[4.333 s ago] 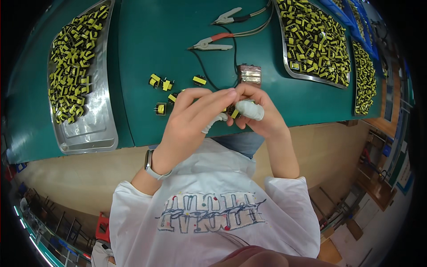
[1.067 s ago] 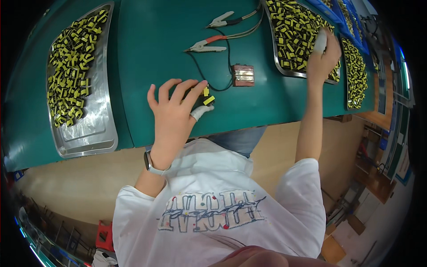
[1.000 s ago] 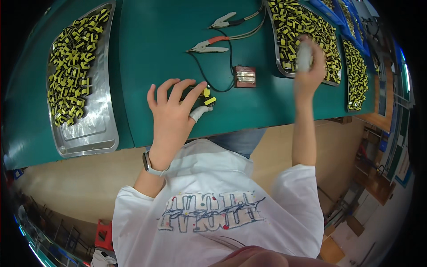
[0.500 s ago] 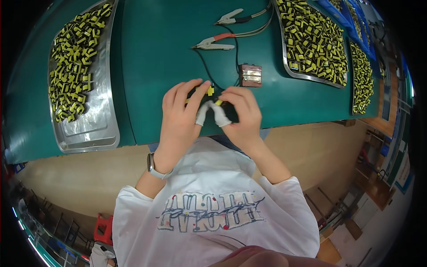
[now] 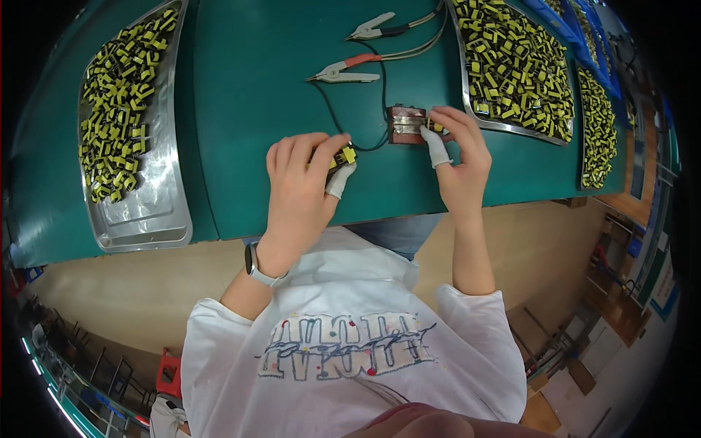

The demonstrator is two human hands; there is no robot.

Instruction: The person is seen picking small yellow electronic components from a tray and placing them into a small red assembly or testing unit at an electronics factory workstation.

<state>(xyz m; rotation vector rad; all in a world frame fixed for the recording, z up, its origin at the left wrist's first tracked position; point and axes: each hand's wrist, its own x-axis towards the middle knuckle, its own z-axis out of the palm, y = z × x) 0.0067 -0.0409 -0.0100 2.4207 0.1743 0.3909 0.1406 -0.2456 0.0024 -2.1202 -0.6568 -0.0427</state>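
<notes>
My left hand (image 5: 298, 171) is closed around small yellow-and-black transformers (image 5: 345, 155) above the green table; how many lie under the fingers is hidden. To the right, my right hand (image 5: 465, 142) pinches another small transformer (image 5: 436, 126) between thumb and fingers. That piece is at the right side of a reddish-brown block (image 5: 407, 136) with metal strips on top. I cannot tell whether it touches the strips. White covers sit on both thumbs. Dark wires run from the block toward two clip leads, one with a red sleeve (image 5: 363, 58) and one with a black sleeve (image 5: 394, 31).
At the left, a metal tray (image 5: 157, 219) holds many of the same transformers. A second filled tray (image 5: 467, 95) stands at the back right, with a narrower filled tray (image 5: 597, 131) beyond it. Blue bins (image 5: 555, 25) are behind. The table's front edge runs just below my hands.
My right hand has moved right, away from my left hand, and brought a transformer to the block. The block sits slightly further left in view. My left hand has stayed nearly in place.
</notes>
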